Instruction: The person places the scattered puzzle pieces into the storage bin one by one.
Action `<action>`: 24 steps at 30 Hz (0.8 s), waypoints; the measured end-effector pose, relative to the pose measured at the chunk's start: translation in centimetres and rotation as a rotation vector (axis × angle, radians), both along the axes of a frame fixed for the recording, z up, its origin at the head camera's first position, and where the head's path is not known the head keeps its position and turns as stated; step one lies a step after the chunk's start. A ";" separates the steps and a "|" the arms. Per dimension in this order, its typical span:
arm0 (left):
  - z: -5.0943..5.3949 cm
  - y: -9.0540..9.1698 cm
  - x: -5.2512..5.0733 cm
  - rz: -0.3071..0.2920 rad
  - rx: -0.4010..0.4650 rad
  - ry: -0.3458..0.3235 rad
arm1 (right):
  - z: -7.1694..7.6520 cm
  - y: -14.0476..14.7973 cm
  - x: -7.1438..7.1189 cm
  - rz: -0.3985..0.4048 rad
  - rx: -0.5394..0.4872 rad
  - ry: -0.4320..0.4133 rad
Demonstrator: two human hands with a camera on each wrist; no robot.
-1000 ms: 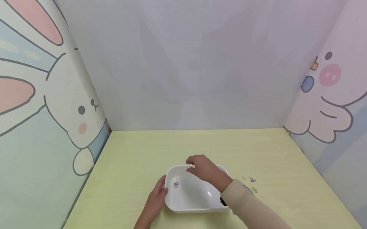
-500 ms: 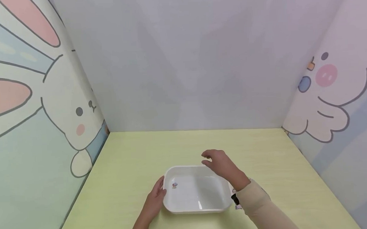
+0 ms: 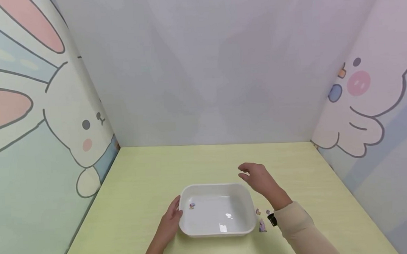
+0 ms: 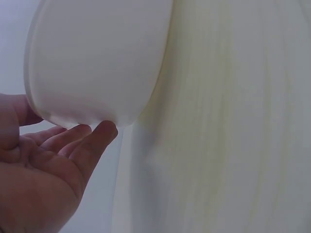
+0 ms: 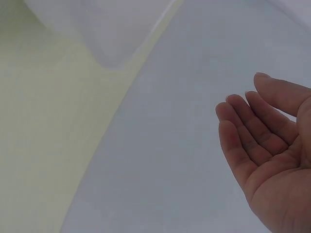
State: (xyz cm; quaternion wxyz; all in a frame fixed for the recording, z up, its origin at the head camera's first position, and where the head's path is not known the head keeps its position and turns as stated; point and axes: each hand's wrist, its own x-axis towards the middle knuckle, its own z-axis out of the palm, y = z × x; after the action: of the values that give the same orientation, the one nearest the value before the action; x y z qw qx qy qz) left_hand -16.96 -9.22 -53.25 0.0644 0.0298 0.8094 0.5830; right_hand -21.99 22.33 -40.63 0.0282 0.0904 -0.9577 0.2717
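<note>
The piece (image 3: 192,206) in the white basin (image 3: 211,217), right of the left hand (image 3: 170,221), is too small to identify, as are 3 pieces (image 3: 262,226) nearer the person than the right hand (image 3: 258,178). The left wrist view's top edge cuts off the basin above the hand; the right wrist view blurs it, upper left of the hand. The right sleeve (image 3: 310,232) runs off the bottom edge.

To the left hand's (image 3: 168,224) right, on the pale yellow surface (image 3: 178,166): a white rounded-rectangular basin (image 3: 210,215). Inside, toward that hand: a small multicoloured piece (image 3: 192,206). Nearer the body than the right hand (image 3: 258,178), beside the basin: small purplish pieces (image 3: 262,226).
</note>
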 end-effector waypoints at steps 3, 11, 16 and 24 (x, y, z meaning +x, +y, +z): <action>0.1 0.0 0.0 -0.006 0.002 0.000 | -0.2 1.1 0.1 -0.019 0.012 0.000; 0.0 0.0 0.0 -0.012 0.018 0.005 | -1.4 3.7 0.3 -0.057 0.031 -0.015; -0.1 -0.1 0.0 -0.013 0.033 0.004 | -2.9 5.6 0.4 -0.093 0.047 -0.042; 0.1 -0.1 0.0 -0.017 0.032 -0.002 | -5.5 7.9 0.6 -0.123 0.064 -0.071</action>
State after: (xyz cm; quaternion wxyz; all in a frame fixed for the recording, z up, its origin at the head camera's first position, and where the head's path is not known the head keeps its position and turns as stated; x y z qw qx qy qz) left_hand -16.99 -9.28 -53.19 0.0695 0.0371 0.7997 0.5953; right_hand -21.35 30.21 -46.12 0.0079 0.0225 -0.9700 0.2420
